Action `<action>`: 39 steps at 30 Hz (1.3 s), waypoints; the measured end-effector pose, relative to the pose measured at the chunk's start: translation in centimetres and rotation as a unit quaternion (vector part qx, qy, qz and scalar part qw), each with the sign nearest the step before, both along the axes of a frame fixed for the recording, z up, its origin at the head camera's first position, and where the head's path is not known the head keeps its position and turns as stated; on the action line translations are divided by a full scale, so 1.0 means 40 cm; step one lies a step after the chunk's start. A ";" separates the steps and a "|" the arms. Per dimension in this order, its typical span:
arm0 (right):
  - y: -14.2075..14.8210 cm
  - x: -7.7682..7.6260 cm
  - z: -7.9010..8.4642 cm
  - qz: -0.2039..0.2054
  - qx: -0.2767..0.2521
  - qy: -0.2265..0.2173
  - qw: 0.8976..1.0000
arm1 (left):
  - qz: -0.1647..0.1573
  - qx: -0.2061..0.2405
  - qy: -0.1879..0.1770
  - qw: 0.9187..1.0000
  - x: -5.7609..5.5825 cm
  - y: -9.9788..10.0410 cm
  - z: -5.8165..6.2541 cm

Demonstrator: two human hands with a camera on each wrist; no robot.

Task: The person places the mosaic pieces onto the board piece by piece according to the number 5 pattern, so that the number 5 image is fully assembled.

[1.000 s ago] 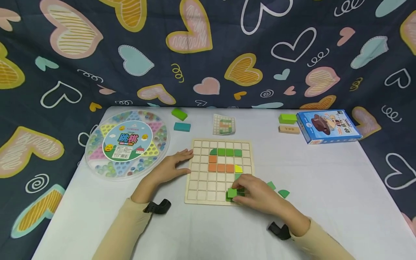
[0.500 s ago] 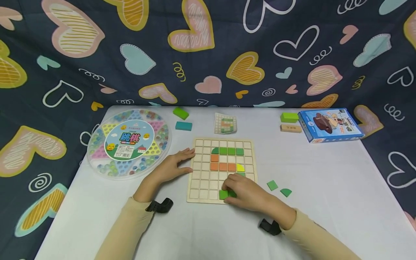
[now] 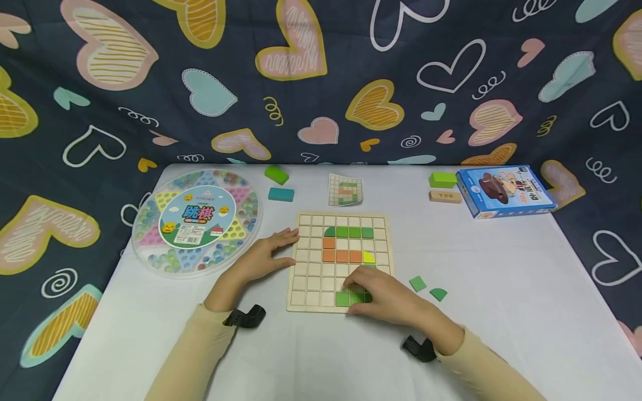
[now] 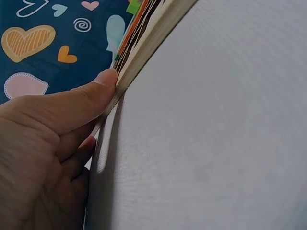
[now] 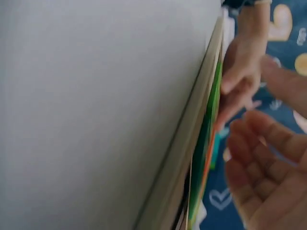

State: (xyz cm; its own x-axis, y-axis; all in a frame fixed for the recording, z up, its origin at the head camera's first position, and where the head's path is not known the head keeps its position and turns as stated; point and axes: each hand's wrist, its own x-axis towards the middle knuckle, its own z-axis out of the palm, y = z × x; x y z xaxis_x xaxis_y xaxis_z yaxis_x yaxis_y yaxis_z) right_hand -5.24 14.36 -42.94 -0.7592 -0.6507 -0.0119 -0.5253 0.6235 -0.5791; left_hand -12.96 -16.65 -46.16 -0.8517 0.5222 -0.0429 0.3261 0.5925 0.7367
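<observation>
A wooden grid board [image 3: 305,273] lies mid-table, with a row of green pieces [image 3: 354,231], several orange squares [image 3: 342,256] and a yellow piece [image 3: 368,257] in its cells. Flat in the bottom row is a green square [image 3: 343,299], beside more green pieces partly covered by my right hand [image 3: 388,295]. That hand hovers over the board's lower right, fingers loosely bent and, in the right wrist view, nothing between them. My left hand [image 3: 261,260] rests at the board's left side, the thumb [image 4: 103,81] against its edge and the fingers spread.
Right of the board lie a loose green square [image 3: 417,283] and a green quarter-circle [image 3: 438,293]. Behind it is a pattern card [image 3: 346,190]. A round marble-game set [image 3: 197,220] stands left, a blue box [image 3: 506,192] back right, and several blocks [image 3: 281,194] along the back.
The right hand has carried a green square leftward along the bottom row and let go of it in a cell. Its fingers have lifted slightly off. The left hand has stayed at the board's edge.
</observation>
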 end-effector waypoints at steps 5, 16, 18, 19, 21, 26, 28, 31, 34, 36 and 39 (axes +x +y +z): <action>0.073 0.018 0.020 -0.024 -0.031 0.016 0.999 | 0.003 0.002 -0.002 1.000 0.004 -0.003 0.003; 0.288 0.057 0.019 -0.160 0.012 0.016 0.987 | 0.006 0.009 0.005 1.000 0.006 0.001 0.002; 0.326 0.066 0.015 -0.182 0.029 0.004 0.983 | 0.004 0.012 0.000 1.000 0.008 0.006 -0.002; 0.343 0.069 0.014 -0.191 0.039 -0.005 0.981 | 0.002 0.013 -0.003 1.000 0.009 0.009 -0.005; 0.371 0.075 0.011 -0.204 0.053 -0.022 0.977 | -0.003 0.011 -0.005 1.000 0.010 0.014 -0.008; 0.397 0.077 -0.002 -0.197 0.049 -0.033 0.979 | 0.001 0.011 -0.004 1.000 0.009 0.020 -0.008; 0.395 0.073 -0.009 -0.193 0.045 -0.028 0.980 | 0.001 0.008 -0.001 1.000 0.007 0.019 -0.006; 0.388 0.065 -0.018 -0.187 0.049 -0.026 0.981 | -0.002 0.002 0.002 1.000 0.005 0.016 -0.003; 0.378 0.055 -0.024 -0.180 0.051 -0.027 0.982 | -0.002 0.002 0.002 1.000 0.003 0.012 0.000; 0.373 0.049 -0.027 -0.175 0.047 -0.027 0.983 | 0.001 0.001 0.003 1.000 0.003 0.008 0.001; 0.367 0.043 -0.031 -0.171 0.039 -0.027 0.984 | 0.004 0.001 0.004 1.000 0.002 0.003 0.003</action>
